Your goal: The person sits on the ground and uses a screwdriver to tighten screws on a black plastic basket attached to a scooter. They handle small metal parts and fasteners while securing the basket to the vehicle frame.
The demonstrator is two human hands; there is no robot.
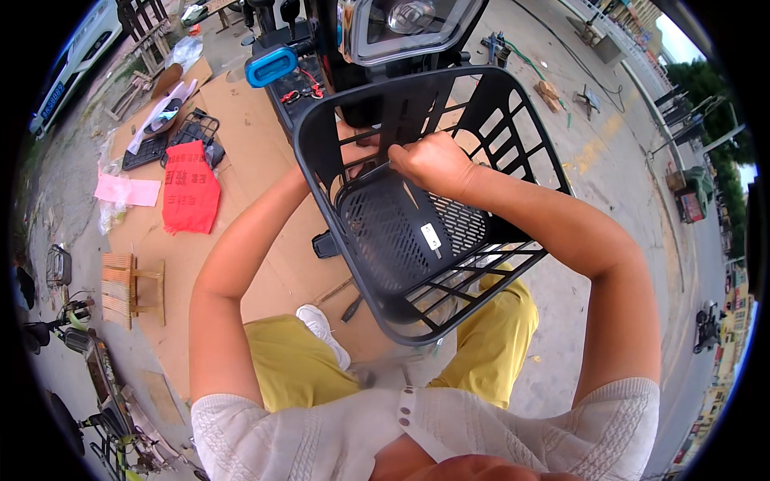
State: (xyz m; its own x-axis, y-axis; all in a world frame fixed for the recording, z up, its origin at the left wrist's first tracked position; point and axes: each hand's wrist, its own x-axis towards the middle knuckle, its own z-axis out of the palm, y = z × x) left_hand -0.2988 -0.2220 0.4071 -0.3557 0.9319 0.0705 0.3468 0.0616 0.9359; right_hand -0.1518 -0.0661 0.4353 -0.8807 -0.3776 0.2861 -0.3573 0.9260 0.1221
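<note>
A black plastic basket (377, 232) with slotted walls and a perforated bottom is tilted in front of me, against the front of a vehicle with a square headlight (405, 20). My right hand (437, 164) reaches over the rim into the basket. Its fingers are pinched together near the back wall; anything between them is too small to name. My left hand (359, 151) is at the basket's far left side, seen partly through the slotted wall. The wall and the shadow hide most of its fingers. A white label (431, 236) lies on the basket's bottom.
Flattened cardboard (257, 232) covers the ground on the left, with a red bag (191, 188), a small wooden stool (132, 289) and a black-handled tool (351, 309) on it. A blue object (271, 66) sits beside the vehicle's front. Tools (499, 48) lie at the far right.
</note>
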